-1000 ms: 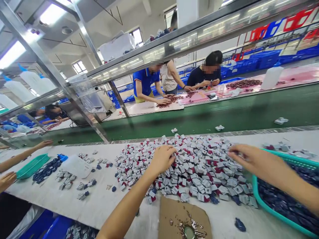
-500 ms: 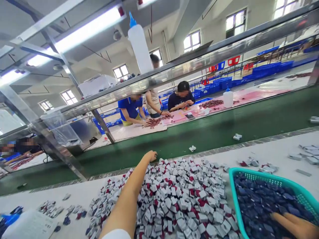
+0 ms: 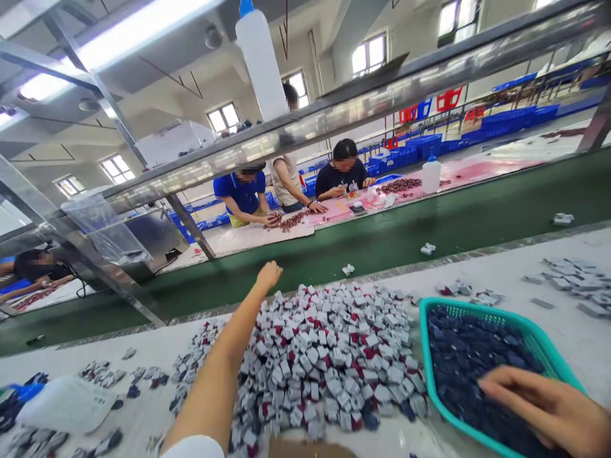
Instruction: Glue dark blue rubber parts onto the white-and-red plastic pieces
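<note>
A: What is lying at the far left?

B: A bottle (image 3: 67, 407) is lying on its side on the bench (image 3: 157, 343), its blue cap pointing left. Small pieces are lying around it.

A: And beyond it, to the right?

B: Across the belt (image 3: 382, 248), a person in blue (image 3: 238, 197) is bending over reddish pieces. On the near side, the left hand (image 3: 270, 275) is hanging over the belt, just past the heap's far edge. Its fingers are showing a curl, but its back is hiding the grip; whether it is gripping anything, I cannot tell.

A: Where is the heap?

B: The heap (image 3: 329, 356), grey pieces mixed with dark red, is occupying the middle of the bench, the left forearm spanning its left part. A card (image 3: 305, 447) is showing at the near edge.

A: What is standing right of the heap?

B: A green basket (image 3: 426, 356) is standing just beside it, holding dark pieces (image 3: 468, 356). Over these the right hand (image 3: 548, 407) is poising, fingers loosely bent, tips near the pieces; I cannot tell whether it is gripping one.

A: And farthest right?

B: Grey blocks (image 3: 577, 280) are lying on the bench, beyond the basket.
</note>
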`<state>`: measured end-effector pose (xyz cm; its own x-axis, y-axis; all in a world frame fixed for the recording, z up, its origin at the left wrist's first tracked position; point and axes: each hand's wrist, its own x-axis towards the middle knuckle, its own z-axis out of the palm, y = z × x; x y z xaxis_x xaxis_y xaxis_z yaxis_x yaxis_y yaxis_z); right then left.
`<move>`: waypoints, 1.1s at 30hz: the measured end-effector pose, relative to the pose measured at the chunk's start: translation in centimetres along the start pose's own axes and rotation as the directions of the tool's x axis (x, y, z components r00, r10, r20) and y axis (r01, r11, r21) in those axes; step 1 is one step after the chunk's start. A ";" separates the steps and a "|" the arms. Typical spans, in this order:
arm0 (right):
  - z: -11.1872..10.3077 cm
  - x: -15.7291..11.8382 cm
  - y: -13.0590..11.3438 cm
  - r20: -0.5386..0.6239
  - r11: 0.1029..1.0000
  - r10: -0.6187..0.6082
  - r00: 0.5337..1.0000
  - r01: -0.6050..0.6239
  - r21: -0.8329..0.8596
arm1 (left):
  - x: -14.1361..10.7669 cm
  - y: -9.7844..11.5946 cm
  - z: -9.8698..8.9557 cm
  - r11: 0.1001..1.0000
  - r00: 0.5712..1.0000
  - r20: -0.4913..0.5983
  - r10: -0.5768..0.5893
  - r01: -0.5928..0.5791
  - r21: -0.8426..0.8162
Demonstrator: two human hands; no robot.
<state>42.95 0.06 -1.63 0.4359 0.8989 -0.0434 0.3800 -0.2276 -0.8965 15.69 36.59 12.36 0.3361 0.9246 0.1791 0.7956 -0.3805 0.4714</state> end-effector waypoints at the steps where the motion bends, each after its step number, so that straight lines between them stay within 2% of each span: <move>1: 0.3 -0.6 -1.5 0.109 0.992 0.079 0.991 -0.089 0.088 | -0.7 -0.1 -0.8 1.000 1.000 -0.010 -0.011 0.011 -0.022; 3: 1.5 -1.4 -4.4 0.004 0.975 0.069 0.998 -0.068 0.213 | -2.5 -0.6 -2.4 0.996 0.999 -0.033 -0.033 0.030 -0.078; 4: 2.2 -1.8 -5.6 -0.036 0.979 0.003 0.999 0.004 0.204 | -3.8 -1.0 -3.1 0.993 0.998 -0.049 -0.046 0.040 -0.114; 6: 3.6 -2.2 -7.1 -0.050 0.985 -0.041 0.998 0.049 0.165 | -6.9 -1.9 -4.3 0.978 0.993 -0.085 -0.078 0.060 -0.201; 9: 4.1 -2.8 -7.6 -0.109 0.991 -0.135 0.985 0.136 0.003 | -13.0 -3.5 -5.9 0.924 0.981 -0.117 -0.155 0.103 -0.368; 12: 3.7 -4.0 -7.0 -0.151 0.938 -0.308 0.940 0.273 -0.211 | -19.9 -5.5 -6.7 0.818 0.960 -0.107 -0.257 0.158 -0.553; 13: 3.9 -4.6 -6.8 -0.109 0.905 -0.371 0.922 0.333 -0.264 | -22.2 -6.2 -6.7 0.776 0.948 -0.109 -0.298 0.174 -0.606; 15: 5.3 -5.8 -6.4 0.054 0.821 -0.482 0.875 0.472 -0.321 | -26.7 -7.2 -5.8 0.700 0.910 -0.133 -0.393 0.202 -0.685; 17: 7.6 -6.8 -6.1 0.228 0.729 -0.551 0.803 0.596 -0.337 | -30.8 -7.5 -3.9 0.642 0.856 -0.166 -0.489 0.225 -0.733; 20: 11.1 -7.3 -5.9 0.371 0.619 -0.576 0.728 0.685 -0.384 | -35.8 -6.9 -0.3 0.576 0.801 -0.156 -0.578 0.265 -0.773; 23: 13.0 -6.6 -6.2 0.465 0.536 -0.554 0.690 0.723 -0.435 | -38.4 -5.9 2.3 0.514 0.792 -0.063 -0.607 0.331 -0.791; 25: 13.2 -5.9 -6.5 0.528 0.490 -0.524 0.669 0.743 -0.455 | -38.7 -5.9 3.0 0.498 0.795 -0.010 -0.606 0.371 -0.784; 30: 13.1 -4.5 -7.6 0.625 0.432 -0.422 0.657 0.751 -0.499 | -37.8 -7.5 2.9 0.513 0.827 0.059 -0.560 0.402 -0.759; 33: 13.6 -3.8 -8.3 0.678 0.419 -0.364 0.639 0.762 -0.494 | -37.4 -8.1 2.9 0.479 0.812 0.077 -0.579 0.414 -0.774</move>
<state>27.03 3.63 -0.06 -0.4125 0.9110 -0.0006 0.8943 0.4048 -0.1909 -1.86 5.06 -0.61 -0.1491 0.9697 -0.1935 0.1301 0.2132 0.9683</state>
